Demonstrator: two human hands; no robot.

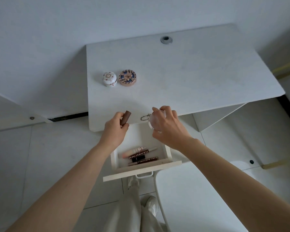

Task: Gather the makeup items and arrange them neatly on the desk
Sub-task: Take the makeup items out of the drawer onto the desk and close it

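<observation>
Now, starting at the left of the white desk (199,77), we're looking at two pieces sitting side by side near its left edge: a small white floral jar (109,79) and, just beside it, a round ornate compact (127,78) with a blue-and-gold lid. They're standing lids up, almost touching, which reads as the start of a tidy row.

Moving along, our left hand (115,129) is curling its fingers round a brown lipstick tube (125,118). It's gripping the lower part and holding the tube upright over the desk's front edge, likely so it can go down standing.

Between our arms, the drawer (139,138) is hanging pulled out. Several lip gloss tubes (141,156) are lying flat in a bunch against its front wall, not yet gathered.

Over to the right, our right hand (167,126) is clasping a round pink case (155,120) from above, fingers wrapped over its rim. Its metal ring (144,117) is poking out to the left over the desk edge. The case is tilting on its side, and we're judging it needs turning flat before it goes down.

Both hands are carrying things at the front edge, well apart from the pair farther in. We're reckoning the next placements belong to the right of the ornate compact, continuing that line, though the loose ring could make the case rock.
</observation>
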